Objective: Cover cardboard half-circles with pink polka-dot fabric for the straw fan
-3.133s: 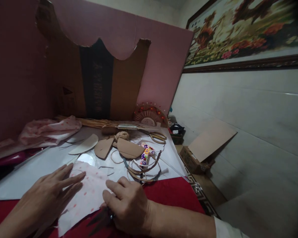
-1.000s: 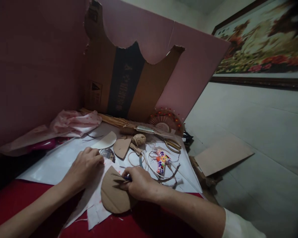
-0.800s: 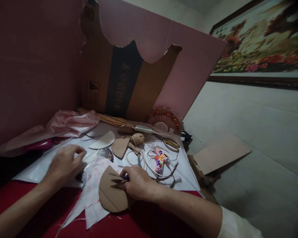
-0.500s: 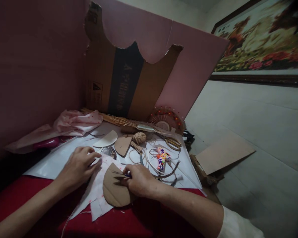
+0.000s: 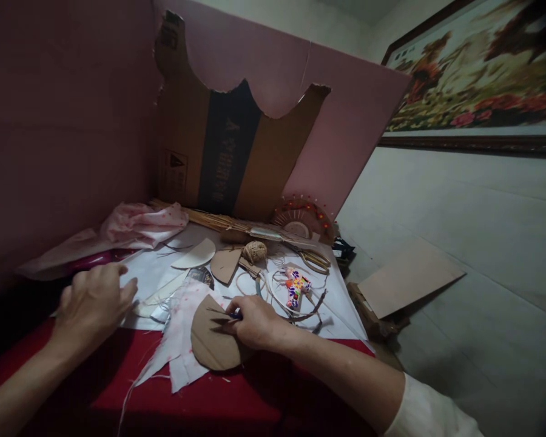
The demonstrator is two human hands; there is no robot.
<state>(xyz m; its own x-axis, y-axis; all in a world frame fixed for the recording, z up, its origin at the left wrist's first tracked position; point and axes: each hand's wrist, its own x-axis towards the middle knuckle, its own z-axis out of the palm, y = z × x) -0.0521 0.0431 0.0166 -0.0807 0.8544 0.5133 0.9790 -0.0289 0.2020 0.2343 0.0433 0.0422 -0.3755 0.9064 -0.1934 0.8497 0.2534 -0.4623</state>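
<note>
My right hand (image 5: 257, 321) is closed on small scissors (image 5: 222, 318), their slim blades parted above a rounded piece of cardboard (image 5: 213, 343). Whether that hand also touches the cardboard I cannot tell. Beneath it lies white cloth with pink dots (image 5: 182, 325), frayed at its edge, with a loose thread trailing over the red tablecloth. My left hand (image 5: 93, 303) is held apart from the cloth at the left, fingers loosely bent and spread, with nothing seen in it. Close to its fingertips are pale strips and a purple object (image 5: 93, 260).
On the white sheet (image 5: 341, 328) sit a twine ball (image 5: 255, 251), half-round cardboard (image 5: 225, 266), gold-handled scissors (image 5: 316, 261), a flower-patterned stuffed piece (image 5: 296, 286) and wire rings. Crumpled dotted cloth (image 5: 141, 221) lies at back left. A cut cardboard panel (image 5: 230, 152) stands behind.
My left hand has let go of the dotted cloth and moved left, uncovering pale strips. My right hand stays in about the same place with the scissors.
</note>
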